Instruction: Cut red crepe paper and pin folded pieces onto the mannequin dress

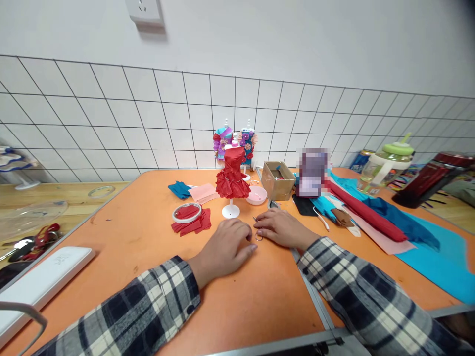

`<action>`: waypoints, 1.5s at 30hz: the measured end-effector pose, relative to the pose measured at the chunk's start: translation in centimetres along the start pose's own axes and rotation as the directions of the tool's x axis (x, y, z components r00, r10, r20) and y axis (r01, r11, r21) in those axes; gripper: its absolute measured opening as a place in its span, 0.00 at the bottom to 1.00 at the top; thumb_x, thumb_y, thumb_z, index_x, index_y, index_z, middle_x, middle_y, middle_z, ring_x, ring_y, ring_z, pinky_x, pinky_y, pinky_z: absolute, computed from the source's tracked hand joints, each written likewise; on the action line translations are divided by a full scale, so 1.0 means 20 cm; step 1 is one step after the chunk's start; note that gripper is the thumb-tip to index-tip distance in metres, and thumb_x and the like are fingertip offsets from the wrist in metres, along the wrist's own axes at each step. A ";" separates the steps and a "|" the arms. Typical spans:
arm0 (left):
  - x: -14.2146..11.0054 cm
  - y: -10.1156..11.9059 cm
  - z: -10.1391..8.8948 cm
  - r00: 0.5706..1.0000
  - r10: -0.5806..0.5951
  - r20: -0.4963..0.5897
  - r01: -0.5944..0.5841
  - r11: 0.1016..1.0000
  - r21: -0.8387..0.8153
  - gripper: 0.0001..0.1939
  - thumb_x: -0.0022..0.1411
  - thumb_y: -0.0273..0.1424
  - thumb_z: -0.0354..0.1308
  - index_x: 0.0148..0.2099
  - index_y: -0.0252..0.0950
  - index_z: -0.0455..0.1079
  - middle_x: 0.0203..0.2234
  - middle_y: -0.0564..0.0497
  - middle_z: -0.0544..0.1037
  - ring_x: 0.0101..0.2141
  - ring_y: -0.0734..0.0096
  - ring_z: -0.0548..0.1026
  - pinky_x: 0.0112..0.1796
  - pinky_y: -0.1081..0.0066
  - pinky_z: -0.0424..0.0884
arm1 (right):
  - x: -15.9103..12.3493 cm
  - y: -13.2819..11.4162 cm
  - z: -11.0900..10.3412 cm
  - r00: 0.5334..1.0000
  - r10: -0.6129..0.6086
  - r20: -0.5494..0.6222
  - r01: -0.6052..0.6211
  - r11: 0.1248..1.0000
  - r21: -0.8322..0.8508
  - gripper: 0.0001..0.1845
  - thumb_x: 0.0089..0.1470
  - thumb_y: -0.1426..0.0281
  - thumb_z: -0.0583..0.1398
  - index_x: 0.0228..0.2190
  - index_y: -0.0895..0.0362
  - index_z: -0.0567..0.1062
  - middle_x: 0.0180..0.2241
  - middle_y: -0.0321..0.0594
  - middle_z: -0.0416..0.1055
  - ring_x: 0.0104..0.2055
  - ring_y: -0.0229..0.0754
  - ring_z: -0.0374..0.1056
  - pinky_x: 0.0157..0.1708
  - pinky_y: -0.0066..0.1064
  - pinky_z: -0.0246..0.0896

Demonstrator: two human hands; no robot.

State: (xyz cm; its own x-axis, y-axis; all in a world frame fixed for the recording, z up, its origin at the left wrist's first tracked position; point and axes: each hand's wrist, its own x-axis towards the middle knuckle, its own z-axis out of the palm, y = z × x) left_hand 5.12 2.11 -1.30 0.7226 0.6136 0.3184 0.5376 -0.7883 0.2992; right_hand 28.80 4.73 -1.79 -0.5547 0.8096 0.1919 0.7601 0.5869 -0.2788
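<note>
My left hand rests on the orange table, its fingers loosely bent and its thumb stretched out, with nothing visible in it. Beside it, my right hand lies palm down with fingers extended. Under and beside those fingers shows a thin metal ring, perhaps a scissors handle; the rest is mostly hidden. Just beyond both hands, a small white dress form wears a ruffled red paper dress. To its left, a roll of tape sits on cut red paper pieces.
Two decorated dress forms stand behind. A pink bowl and cardboard box are near the middle. Rolled red paper, blue sheets, a green-lidded bottle and a dark red flask occupy the right. A white power bank lies left.
</note>
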 end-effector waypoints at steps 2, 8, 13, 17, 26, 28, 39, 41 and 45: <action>0.00 -0.07 -0.06 0.999 -0.050 -0.021 0.052 0.994 0.092 0.11 0.66 0.37 0.50 0.41 0.37 0.69 0.39 0.46 0.76 0.44 0.59 0.70 0.46 0.60 0.64 | -0.01 0.00 -0.01 0.999 0.021 0.035 -0.020 0.999 -0.046 0.17 0.62 0.59 0.53 0.41 0.49 0.81 0.48 0.41 0.75 0.51 0.49 0.65 0.49 0.41 0.54; -0.14 -0.43 -0.35 0.959 -0.273 0.081 0.232 0.916 0.328 0.16 0.60 0.41 0.55 0.47 0.42 0.73 0.46 0.45 0.77 0.48 0.52 0.69 0.48 0.57 0.62 | -0.03 0.11 -0.07 0.991 0.130 0.020 -0.127 0.987 -0.098 0.18 0.63 0.62 0.52 0.38 0.52 0.81 0.45 0.42 0.76 0.48 0.46 0.68 0.49 0.36 0.55; -0.28 -0.56 -0.47 0.857 -0.501 0.118 0.444 0.835 0.324 0.27 0.51 0.43 0.62 0.52 0.41 0.70 0.46 0.45 0.78 0.48 0.48 0.70 0.46 0.59 0.65 | -0.01 -0.05 -0.03 0.994 0.044 -0.101 -0.056 0.991 -0.124 0.17 0.62 0.63 0.54 0.47 0.56 0.76 0.46 0.46 0.75 0.49 0.48 0.67 0.49 0.39 0.56; -0.28 -0.56 -0.43 0.867 -0.489 0.099 0.427 0.830 0.358 0.29 0.51 0.43 0.60 0.55 0.41 0.69 0.47 0.44 0.78 0.48 0.48 0.72 0.45 0.59 0.66 | 0.07 -0.32 0.09 0.985 -0.165 -0.056 0.163 0.985 -0.050 0.15 0.62 0.64 0.54 0.46 0.53 0.76 0.47 0.42 0.75 0.48 0.46 0.66 0.49 0.38 0.57; -0.25 -0.55 -0.38 0.898 -0.438 0.044 0.390 0.838 0.383 0.20 0.62 0.36 0.49 0.55 0.47 0.70 0.46 0.48 0.79 0.45 0.54 0.75 0.41 0.64 0.66 | 0.41 -0.48 0.30 0.987 -0.152 -0.060 0.145 0.984 -0.104 0.21 0.62 0.64 0.55 0.54 0.59 0.69 0.48 0.48 0.73 0.51 0.50 0.64 0.48 0.40 0.58; -0.25 -0.54 -0.40 0.882 -0.471 0.013 0.431 0.817 0.382 0.19 0.63 0.37 0.48 0.54 0.46 0.71 0.44 0.47 0.80 0.43 0.55 0.76 0.37 0.66 0.67 | 0.43 -0.48 0.29 0.990 -0.133 -0.038 0.125 0.979 -0.161 0.17 0.62 0.62 0.55 0.48 0.56 0.74 0.41 0.46 0.75 0.46 0.50 0.66 0.44 0.40 0.58; -0.22 -0.46 -0.35 0.856 -0.517 -0.010 0.515 0.852 0.096 0.17 0.60 0.39 0.50 0.47 0.42 0.75 0.41 0.51 0.82 0.39 0.58 0.77 0.38 0.67 0.69 | 0.39 -0.43 0.26 0.987 0.138 -0.088 -0.141 0.990 -0.030 0.18 0.64 0.62 0.50 0.40 0.52 0.79 0.37 0.40 0.78 0.38 0.44 0.71 0.33 0.31 0.56; -0.22 -0.46 -0.34 0.854 -0.521 -0.008 0.521 0.853 0.040 0.17 0.60 0.40 0.50 0.45 0.41 0.75 0.39 0.51 0.82 0.37 0.59 0.77 0.38 0.67 0.69 | 0.39 -0.42 0.25 0.965 0.208 -0.161 -0.201 0.978 0.056 0.17 0.63 0.62 0.52 0.40 0.52 0.79 0.37 0.39 0.78 0.38 0.42 0.71 0.33 0.30 0.56; -0.22 -0.48 -0.30 0.872 -0.489 -0.016 0.487 0.871 -0.061 0.17 0.59 0.39 0.52 0.45 0.40 0.76 0.41 0.50 0.82 0.39 0.59 0.77 0.39 0.68 0.70 | 0.37 -0.39 0.24 0.904 0.256 -0.341 -0.181 0.955 0.236 0.11 0.60 0.66 0.57 0.38 0.53 0.79 0.39 0.37 0.78 0.38 0.39 0.71 0.35 0.28 0.57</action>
State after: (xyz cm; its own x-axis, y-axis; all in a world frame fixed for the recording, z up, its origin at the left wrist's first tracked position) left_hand -5.87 7.19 -0.15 0.3602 0.9213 0.1463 0.7937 -0.3851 0.4708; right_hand 17.13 6.19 -2.75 -0.1913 0.8856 0.4233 0.7464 0.4113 -0.5232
